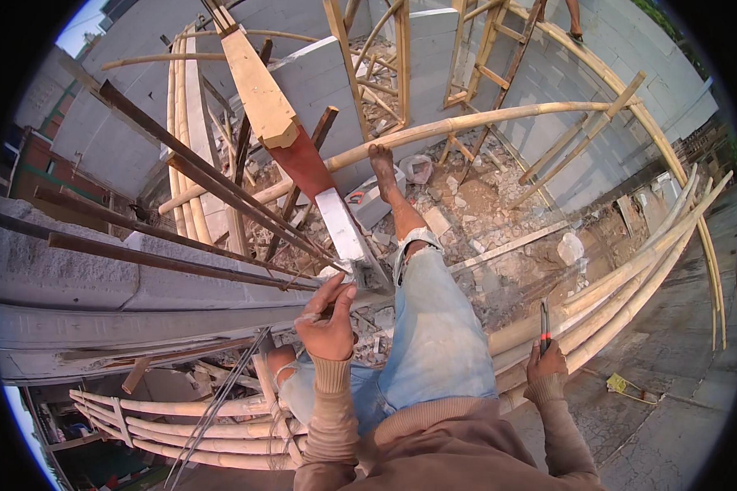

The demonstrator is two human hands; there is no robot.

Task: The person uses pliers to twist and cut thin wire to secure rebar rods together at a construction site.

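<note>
My left hand [329, 319] is raised near the middle, fingers pinched together; whatever they hold is too small to make out. Just beyond its fingertips, the ends of rusty steel bars [221, 196] converge beside a white-topped block post [340, 229]. In my right hand [546, 368], lower right, is a pair of pliers [544, 327] with red and black handles, jaws pointing up. This hand is beside the bundled bamboo poles [614, 303]. One bare foot [382, 168] of mine rests against a long bamboo pole [458, 123].
Broken rubble [458, 192] covers the ground below, where a grey toolbox-like case [370, 200] lies. Light block walls [630, 106] surround it. More bamboo [188, 430] and thin steel rods [221, 401] are at lower left. Another person's foot [576, 34] shows upper right.
</note>
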